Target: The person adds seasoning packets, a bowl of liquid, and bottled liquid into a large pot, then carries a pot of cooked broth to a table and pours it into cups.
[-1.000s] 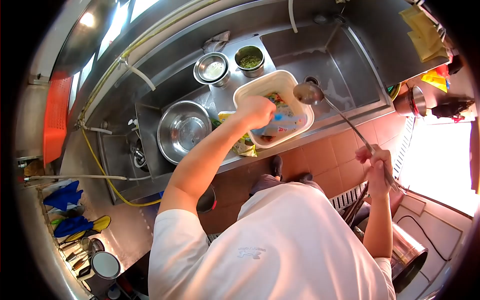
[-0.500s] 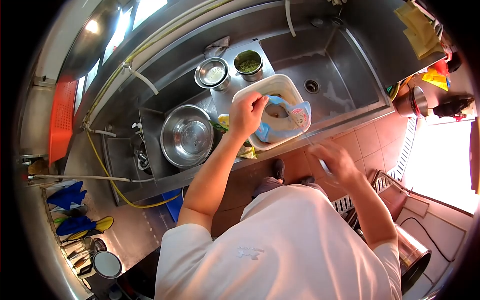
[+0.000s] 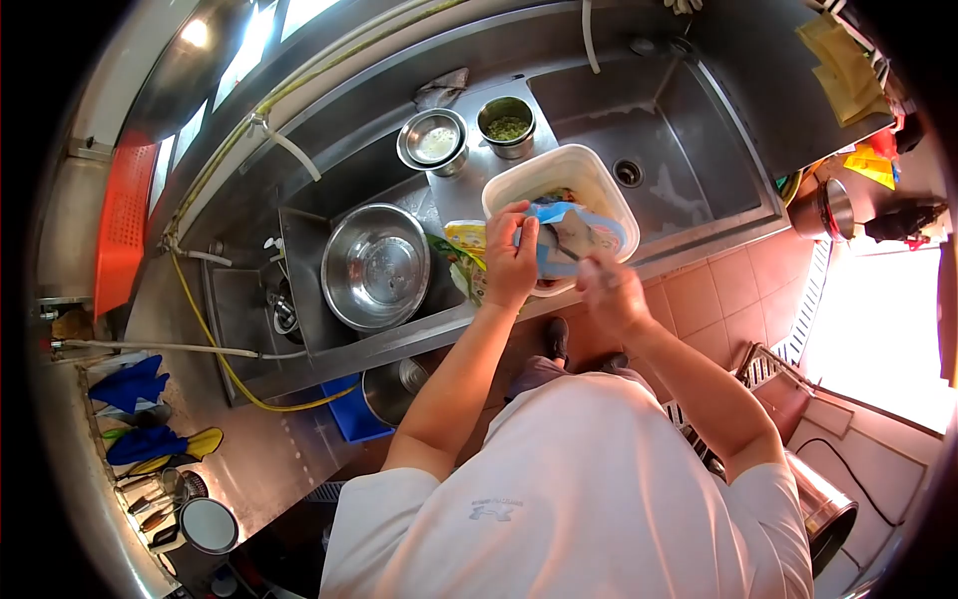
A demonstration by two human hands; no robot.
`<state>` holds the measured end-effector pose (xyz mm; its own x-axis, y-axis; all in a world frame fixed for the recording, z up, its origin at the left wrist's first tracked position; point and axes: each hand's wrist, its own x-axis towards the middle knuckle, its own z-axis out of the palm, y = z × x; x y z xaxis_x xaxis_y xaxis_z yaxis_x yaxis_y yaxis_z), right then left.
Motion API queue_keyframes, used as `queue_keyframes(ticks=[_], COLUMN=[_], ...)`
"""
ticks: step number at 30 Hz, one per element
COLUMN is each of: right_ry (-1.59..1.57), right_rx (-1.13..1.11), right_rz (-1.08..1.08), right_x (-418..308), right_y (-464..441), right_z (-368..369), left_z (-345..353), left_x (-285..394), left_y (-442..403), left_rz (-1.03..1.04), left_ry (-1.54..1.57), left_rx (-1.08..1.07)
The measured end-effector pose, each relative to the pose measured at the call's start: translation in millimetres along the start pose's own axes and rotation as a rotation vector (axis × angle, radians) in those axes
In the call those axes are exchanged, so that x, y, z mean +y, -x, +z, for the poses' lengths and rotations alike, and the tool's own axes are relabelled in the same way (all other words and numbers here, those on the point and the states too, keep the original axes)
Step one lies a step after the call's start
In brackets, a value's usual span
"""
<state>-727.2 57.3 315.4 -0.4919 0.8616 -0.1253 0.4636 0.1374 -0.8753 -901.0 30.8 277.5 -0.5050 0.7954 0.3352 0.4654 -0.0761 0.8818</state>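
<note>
A blue-and-clear plastic bag [image 3: 602,232] lies spread open inside a white plastic tub [image 3: 611,175] at the sink's front edge. My left hand [image 3: 512,258] is closed on the bag's left edge. Blurred by motion, my right hand [image 3: 611,292] grips a thin metal utensil [image 3: 565,248] that reaches into the bag; its working end is hard to make out. Dark and coloured contents show at the back of the tub, behind the bag. Yellow and green printed packets [image 3: 464,250] lie beside my left hand.
Behind the tub stand nested steel bowls [image 3: 435,140] and a steel pot of green bits [image 3: 507,125]. A large steel basin [image 3: 375,268] is at left, a deep sink [image 3: 689,140] at right. A yellow hose [image 3: 215,349] crosses the left side.
My left hand has lowered toward the tub with the bag's edge. My right hand has moved left and closer to the bag, and the utensil reaches further in.
</note>
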Motion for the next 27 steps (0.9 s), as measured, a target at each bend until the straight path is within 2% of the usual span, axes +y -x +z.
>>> queue_keyframes(ticks=[1, 3, 5, 6, 8, 9, 10, 11, 13, 15, 17, 19, 21, 23, 24, 25, 27], right_ry=[-0.436, -0.681, -0.728, -0.784, -0.764, -0.741, -0.742, -0.716, -0.695, -0.716, -0.717, -0.723, -0.710, -0.650, -0.655, -0.660, -0.859], right_rx=[0.032, 0.140, 0.158, 0.194, 0.218, 0.233, 0.235, 0.201, 0.182, 0.261, 0.267, 0.252, 0.283, 0.340, 0.346, 0.351, 0.350], right_rz=[0.190, 0.238, 0.262, 0.287, 0.275, 0.258, 0.252, 0.217, 0.189, 0.157, 0.154, 0.152, 0.149, 0.236, 0.234, 0.236, 0.190], right_x=[17.2, 26.5, 31.4, 32.0, 28.1, 26.6, 26.5, 27.5, 27.6, 22.3, 15.9, 6.2, -1.1, -8.6, -10.5, -7.4, -0.8], right_y=[-3.9, -6.0, -4.4, -2.7, 0.0, -0.3, -2.3, -2.2, 5.3, 1.8, 9.3, 13.2, 21.7, 33.8, 39.5, 44.2, 54.9], right_z=[-2.0, -24.4, -37.5, -41.6, -48.7, -51.3, -51.3, -49.5, -47.3, -53.2, -61.5, -70.5, -78.3, -90.5, -96.2, -100.1, -111.3], left_z=[-0.5, -8.0, -29.1, -46.3, -85.4, -104.6, -126.6, -141.9, -152.6, -142.6, -136.0, -127.3, -119.8, -118.9, -119.4, -122.8, -126.2], left_x=[-2.4, 5.2, 21.3, 7.0, -14.8, -29.0, -53.3, -71.6, -132.7, -141.4, -149.3, -150.3, -132.4, -124.0, -110.4, -104.7, -95.0], left_y=[-0.1, -1.2, -0.2, -0.5, -4.6, -4.7, -2.5, 0.1, 10.8, 5.7, -4.7, -22.3, -34.1, -42.5, -40.8, -36.0, -24.7], left_rz=[-0.018, -0.036, -0.071, -0.002, -0.015, -0.167, -0.293, -0.631, -0.655, -0.651, -0.644, -0.611, -0.620, -0.556, -0.498, -0.496, -0.439], left_ry=[0.026, 0.052, 0.129, 0.044, 0.126, 0.301, 0.230, 0.403, 0.247, 0.348, 0.301, 0.450, 0.505, 0.181, 0.035, 0.031, -0.029], left_rx=[-0.027, -0.041, -0.017, 0.033, 0.196, 0.209, 0.106, -0.048, -0.307, -0.438, -0.483, -0.659, -0.660, -0.787, -0.744, -0.750, -0.673])
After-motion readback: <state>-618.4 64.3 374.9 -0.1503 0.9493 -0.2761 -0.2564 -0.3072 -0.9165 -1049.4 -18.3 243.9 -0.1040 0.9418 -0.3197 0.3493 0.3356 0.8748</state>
